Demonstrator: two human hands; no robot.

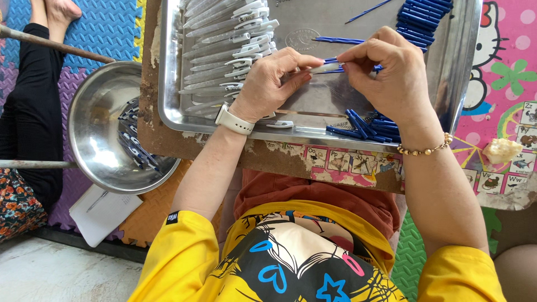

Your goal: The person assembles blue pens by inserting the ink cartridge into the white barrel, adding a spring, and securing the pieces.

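We see 2 hands assembling a pen over a steel tray (464,61).
Our left hand (268,84) grips a clear pen barrel (313,70) tightly; our right hand (386,67) pinches a blue refill (335,60) at its tip, mid-tray.

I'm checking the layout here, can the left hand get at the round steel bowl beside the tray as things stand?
Probably yes. The steel bowl sits open on the left hand's own side, just past the tray rim, with nothing over it. But that hand is holding a clear pen barrel with the right hand.

Tray (168,106) top cut off (upper edge).
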